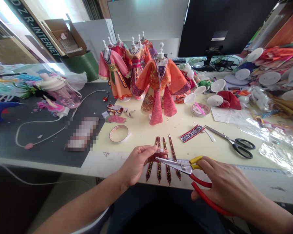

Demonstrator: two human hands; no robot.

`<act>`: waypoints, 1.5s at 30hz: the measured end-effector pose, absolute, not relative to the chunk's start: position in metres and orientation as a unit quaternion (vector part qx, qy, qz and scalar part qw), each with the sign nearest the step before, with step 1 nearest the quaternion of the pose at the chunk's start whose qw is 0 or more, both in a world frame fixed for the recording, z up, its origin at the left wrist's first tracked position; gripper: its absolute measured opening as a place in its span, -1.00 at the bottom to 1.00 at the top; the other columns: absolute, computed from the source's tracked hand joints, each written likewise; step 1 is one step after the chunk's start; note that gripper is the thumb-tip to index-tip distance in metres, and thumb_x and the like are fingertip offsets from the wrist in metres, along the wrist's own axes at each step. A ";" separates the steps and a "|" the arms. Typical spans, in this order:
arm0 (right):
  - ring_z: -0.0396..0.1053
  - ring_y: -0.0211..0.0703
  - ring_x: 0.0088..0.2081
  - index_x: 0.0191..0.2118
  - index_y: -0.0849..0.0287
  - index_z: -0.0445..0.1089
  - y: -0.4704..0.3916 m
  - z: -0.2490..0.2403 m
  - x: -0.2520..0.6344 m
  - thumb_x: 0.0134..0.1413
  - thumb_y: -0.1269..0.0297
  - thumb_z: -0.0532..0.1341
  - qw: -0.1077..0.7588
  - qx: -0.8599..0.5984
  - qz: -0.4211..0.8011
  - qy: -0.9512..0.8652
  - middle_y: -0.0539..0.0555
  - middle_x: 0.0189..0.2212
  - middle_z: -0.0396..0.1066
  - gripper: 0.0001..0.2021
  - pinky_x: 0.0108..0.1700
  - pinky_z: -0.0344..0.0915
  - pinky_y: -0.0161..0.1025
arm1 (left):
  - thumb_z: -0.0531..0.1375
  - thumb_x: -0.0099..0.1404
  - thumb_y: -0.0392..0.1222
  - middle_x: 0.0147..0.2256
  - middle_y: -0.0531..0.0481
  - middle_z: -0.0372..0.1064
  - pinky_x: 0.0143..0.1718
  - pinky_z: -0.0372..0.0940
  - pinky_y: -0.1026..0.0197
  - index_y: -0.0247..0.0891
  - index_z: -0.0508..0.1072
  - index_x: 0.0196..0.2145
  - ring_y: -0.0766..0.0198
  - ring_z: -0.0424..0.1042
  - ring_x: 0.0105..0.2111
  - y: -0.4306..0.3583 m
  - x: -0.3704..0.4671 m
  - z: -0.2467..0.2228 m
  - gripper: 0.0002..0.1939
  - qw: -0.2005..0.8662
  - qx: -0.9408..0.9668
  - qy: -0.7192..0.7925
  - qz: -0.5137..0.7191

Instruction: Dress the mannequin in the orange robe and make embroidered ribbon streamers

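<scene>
My left hand (139, 162) is closed in a pinch, with a small white piece at its fingertips that is too small to make out. Scissors (184, 167) with red and yellow handles are in my right hand (222, 182), their blades pointing left to my left fingertips. Under the blades and my fingers lie several dark patterned ribbon strips (168, 172), side by side across a clear ruler (258, 169). A wider blue and white trim piece (192, 133) with red edges rests farther back, near black-handled scissors (236, 143).
Small dressed mannequins (161, 81) stand at the back centre. A tape roll (118, 133), a phone-like blurred object (83, 134), a cable and a pink bottle (63, 91) are on the left. Fabric and plastic bags (280, 156) crowd the right, below a monitor (224, 26).
</scene>
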State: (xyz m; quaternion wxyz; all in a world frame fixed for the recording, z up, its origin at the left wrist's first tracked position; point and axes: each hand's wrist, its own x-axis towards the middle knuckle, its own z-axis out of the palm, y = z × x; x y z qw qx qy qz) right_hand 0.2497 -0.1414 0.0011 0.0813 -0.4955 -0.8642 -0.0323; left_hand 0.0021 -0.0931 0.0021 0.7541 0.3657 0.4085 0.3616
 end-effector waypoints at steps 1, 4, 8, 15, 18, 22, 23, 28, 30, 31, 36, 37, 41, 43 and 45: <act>0.36 -0.14 -0.56 -0.35 0.14 0.24 -0.141 0.001 0.250 -0.26 -0.26 0.21 0.083 -0.497 -0.032 -0.863 -0.02 -0.54 0.35 -0.46 -0.55 0.16 -0.25 | 0.13 0.26 -0.07 -0.27 -0.18 0.50 -0.09 0.28 0.14 -0.42 0.52 -0.29 0.17 0.45 -0.23 -0.093 0.002 0.002 -0.68 0.756 0.359 0.407 0.366; 0.37 -0.13 -0.55 -0.33 0.14 0.25 -0.141 0.000 0.249 -0.26 -0.26 0.22 0.084 -0.500 -0.031 -0.861 -0.01 -0.53 0.36 -0.46 -0.55 0.17 -0.25 | 0.12 0.27 -0.05 -0.25 -0.19 0.49 -0.04 0.26 0.10 -0.41 0.50 -0.27 0.14 0.45 -0.20 -0.093 0.002 0.000 -0.66 0.754 0.355 0.406 0.376; 0.40 -0.11 -0.52 -0.33 0.14 0.26 -0.141 -0.002 0.250 -0.25 -0.24 0.22 0.082 -0.504 -0.024 -0.859 0.00 -0.50 0.38 -0.47 -0.53 0.22 -0.23 | 0.13 0.26 -0.08 -0.22 -0.14 0.48 -0.02 0.25 0.11 -0.36 0.48 -0.24 0.18 0.43 -0.18 -0.094 -0.004 -0.003 -0.72 0.714 0.405 0.425 0.381; 0.36 -0.15 -0.59 -0.36 0.15 0.25 -0.143 -0.001 0.257 -0.24 -0.18 0.24 0.110 -0.496 -0.047 -0.860 0.01 -0.53 0.38 -0.52 -0.59 0.20 -0.26 | 0.19 0.18 -0.23 -0.16 -0.08 0.38 0.00 0.21 0.09 -0.21 0.09 0.17 0.22 0.36 -0.12 -0.085 -0.050 -0.023 -0.38 0.271 0.620 0.576 0.459; 0.33 -0.16 -0.62 -0.36 0.15 0.26 -0.144 0.000 0.259 -0.22 -0.19 0.23 0.111 -0.499 -0.056 -0.858 0.02 -0.54 0.37 -0.53 -0.62 0.17 -0.26 | 0.18 0.15 -0.30 -0.08 -0.13 0.29 -0.02 0.23 0.05 -0.18 -0.14 0.25 0.21 0.36 -0.14 -0.075 -0.075 -0.035 -0.21 0.130 0.666 0.600 0.424; 0.38 -0.12 -0.54 -0.35 0.15 0.28 -0.146 -0.004 0.258 -0.20 -0.16 0.23 0.102 -0.511 -0.038 -0.853 0.03 -0.49 0.40 -0.55 -0.55 0.22 -0.25 | 0.15 0.14 -0.37 -0.11 -0.16 0.27 -0.07 0.25 0.02 -0.23 -0.24 0.26 0.20 0.37 -0.22 -0.062 -0.094 -0.045 -0.16 0.066 0.710 0.606 0.353; 0.39 -0.11 -0.52 -0.34 0.15 0.27 -0.146 -0.005 0.257 -0.21 -0.16 0.23 0.100 -0.514 -0.032 -0.851 0.03 -0.48 0.40 -0.54 -0.53 0.24 -0.24 | 0.14 0.14 -0.38 -0.13 -0.15 0.28 -0.09 0.26 0.03 -0.24 -0.23 0.26 0.21 0.37 -0.24 -0.059 -0.096 -0.046 -0.16 0.061 0.712 0.609 0.345; 0.40 -0.09 -0.49 -0.30 0.14 0.24 -0.148 -0.008 0.257 -0.20 -0.17 0.24 0.098 -0.520 -0.012 -0.849 0.03 -0.43 0.39 -0.52 -0.49 0.26 -0.23 | 0.15 0.13 -0.38 -0.23 -0.05 0.30 -0.15 0.28 0.09 -0.19 -0.24 0.26 0.28 0.36 -0.35 -0.051 -0.100 -0.039 -0.14 0.112 0.705 0.606 0.351; 0.40 -0.09 -0.48 -0.29 0.14 0.24 -0.149 -0.008 0.258 -0.19 -0.16 0.23 0.095 -0.520 -0.008 -0.849 0.03 -0.42 0.38 -0.52 -0.49 0.26 -0.22 | 0.15 0.14 -0.37 -0.22 -0.03 0.30 -0.15 0.27 0.11 -0.14 -0.29 0.27 0.32 0.34 -0.36 -0.053 -0.100 -0.030 -0.12 0.166 0.705 0.584 0.368; 0.40 -0.09 -0.47 -0.29 0.14 0.24 -0.149 -0.008 0.259 -0.18 -0.16 0.23 0.094 -0.520 -0.007 -0.849 0.03 -0.42 0.38 -0.52 -0.48 0.26 -0.22 | 0.15 0.14 -0.37 -0.21 -0.03 0.30 -0.15 0.27 0.12 -0.12 -0.31 0.27 0.33 0.33 -0.36 -0.055 -0.099 -0.025 -0.11 0.195 0.704 0.570 0.376; 0.41 -0.10 -0.46 -0.29 0.14 0.25 -0.148 -0.008 0.260 -0.19 -0.14 0.25 0.097 -0.518 0.004 -0.850 0.03 -0.41 0.40 -0.54 -0.48 0.27 -0.24 | 0.13 0.13 -0.40 -0.17 -0.06 0.26 -0.35 0.28 0.28 -0.04 -0.39 0.26 0.38 0.29 -0.37 -0.068 -0.091 0.003 -0.07 0.331 0.688 0.495 0.414; 0.41 -0.10 -0.46 -0.28 0.13 0.26 -0.148 -0.008 0.260 -0.19 -0.12 0.25 0.100 -0.518 0.004 -0.850 0.02 -0.41 0.40 -0.54 -0.48 0.27 -0.24 | 0.12 0.13 -0.40 -0.16 -0.07 0.25 -0.42 0.26 0.33 -0.03 -0.39 0.26 0.38 0.28 -0.38 -0.071 -0.089 0.007 -0.07 0.349 0.683 0.484 0.421; 0.40 -0.11 -0.50 -0.30 0.13 0.27 -0.148 -0.004 0.256 -0.22 -0.07 0.28 0.113 -0.511 -0.003 -0.852 0.02 -0.45 0.41 -0.58 -0.53 0.26 -0.25 | 0.09 0.14 -0.42 -0.17 -0.06 0.24 -0.47 0.22 0.34 0.03 -0.38 0.26 0.40 0.24 -0.43 -0.077 -0.076 0.014 -0.08 0.390 0.677 0.434 0.448; 0.39 -0.12 -0.53 -0.32 0.12 0.27 -0.148 -0.002 0.255 -0.22 -0.05 0.28 0.120 -0.508 -0.003 -0.853 0.01 -0.48 0.41 -0.60 -0.56 0.24 -0.27 | 0.07 0.14 -0.43 -0.20 -0.04 0.23 -0.45 0.22 0.33 0.04 -0.38 0.26 0.41 0.23 -0.44 -0.079 -0.071 0.014 -0.09 0.393 0.678 0.415 0.463; 0.38 -0.13 -0.55 -0.33 0.11 0.28 -0.148 0.000 0.254 -0.22 -0.04 0.28 0.127 -0.508 -0.004 -0.852 0.00 -0.50 0.40 -0.62 -0.59 0.22 -0.27 | 0.07 0.15 -0.44 -0.22 -0.03 0.22 -0.46 0.21 0.33 0.05 -0.38 0.26 0.41 0.21 -0.45 -0.079 -0.068 0.013 -0.10 0.386 0.679 0.407 0.474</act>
